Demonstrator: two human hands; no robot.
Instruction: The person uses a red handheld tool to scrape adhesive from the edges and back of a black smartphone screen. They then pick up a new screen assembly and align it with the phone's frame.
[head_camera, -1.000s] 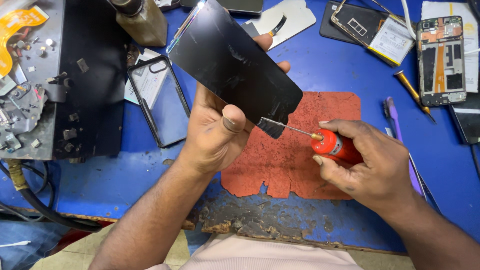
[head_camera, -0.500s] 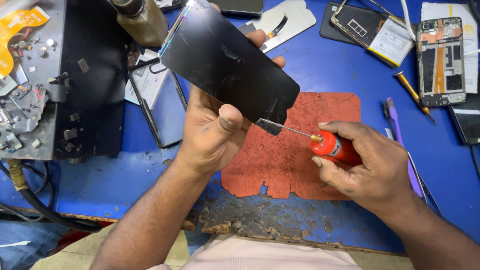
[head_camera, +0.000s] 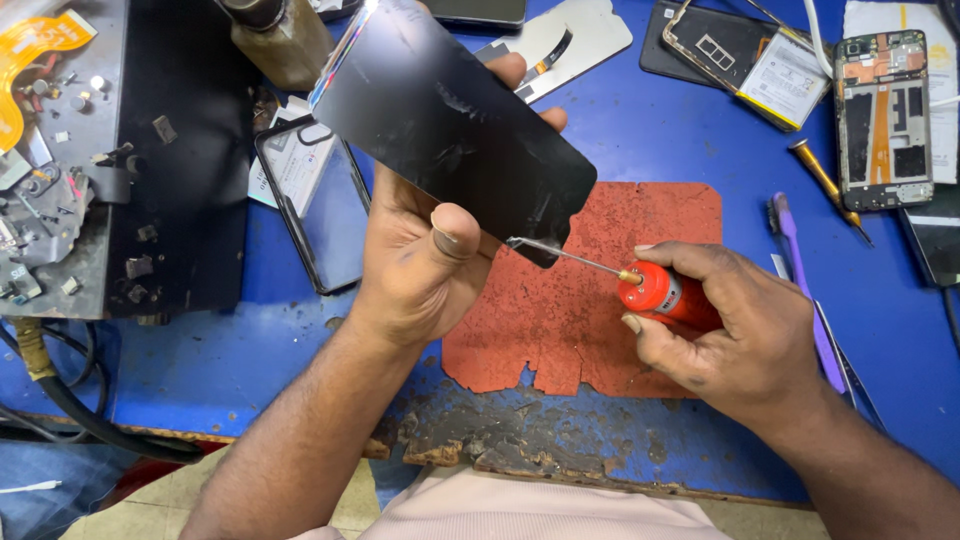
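My left hand (head_camera: 425, 255) grips a black phone screen panel (head_camera: 450, 125), tilted up over the blue bench, thumb pressed on its lower edge. My right hand (head_camera: 735, 335) holds a small red bottle (head_camera: 662, 292) with a thin metal needle (head_camera: 565, 255). The needle tip touches the panel's lower corner. Below both hands lies a worn red mat (head_camera: 590, 310).
A clear phone case (head_camera: 318, 200) lies left of my hand beside a black metal stand (head_camera: 175, 160). A brown bottle (head_camera: 280, 35) stands at the back. Opened phones (head_camera: 882, 120), a battery (head_camera: 785, 75), a screwdriver (head_camera: 825, 180) and a purple tool (head_camera: 800, 270) lie at right.
My left hand has tilted the panel slightly and shifted it a little leftward. The needle tip stays at the panel's lower corner; my right hand has barely moved.
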